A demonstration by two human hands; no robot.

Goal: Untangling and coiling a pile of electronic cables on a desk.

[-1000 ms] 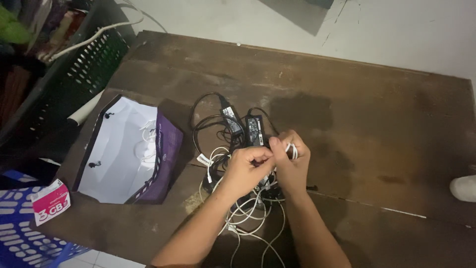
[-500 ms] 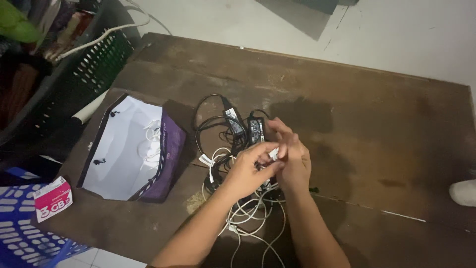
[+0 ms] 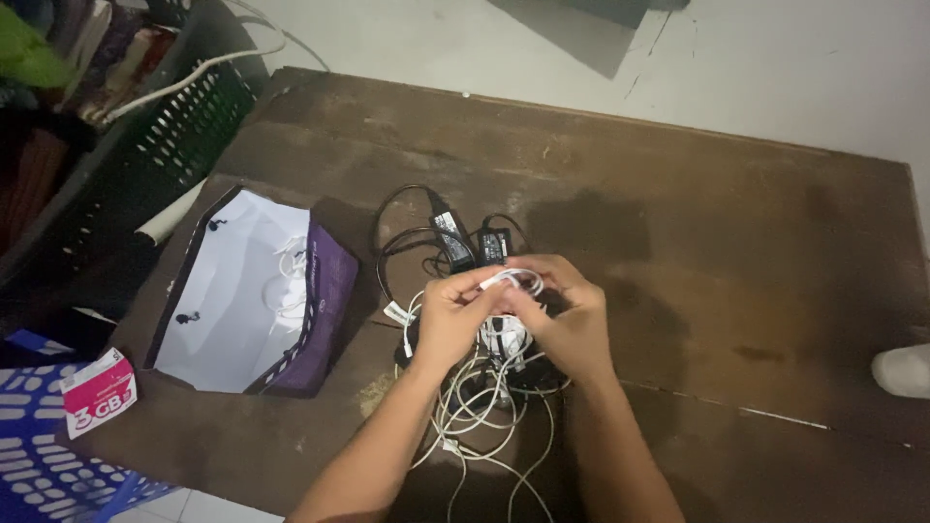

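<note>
At the centre of the frame, the fingers of both hands pinch a short loop of white cable (image 3: 511, 280) between them. The left hand (image 3: 448, 322) has its fingers curled closed on the loop's left end; the right hand (image 3: 565, 315) closes its fingers over the right end, knuckles up. The loop arches just above both hands, and more white cable (image 3: 475, 412) trails from under them toward the lower edge of the frame in loose coils. Just above the hands lie two black power adapters (image 3: 453, 239) side by side, tangled with black cords, all on the dark wooden counter (image 3: 697, 223). Left of the tangle, a purple-and-white paper bag (image 3: 254, 295) lies open on its side. A dark plastic crate (image 3: 145, 145) stands at the upper left, a blue basket (image 3: 39, 465) at the lower left.
</note>
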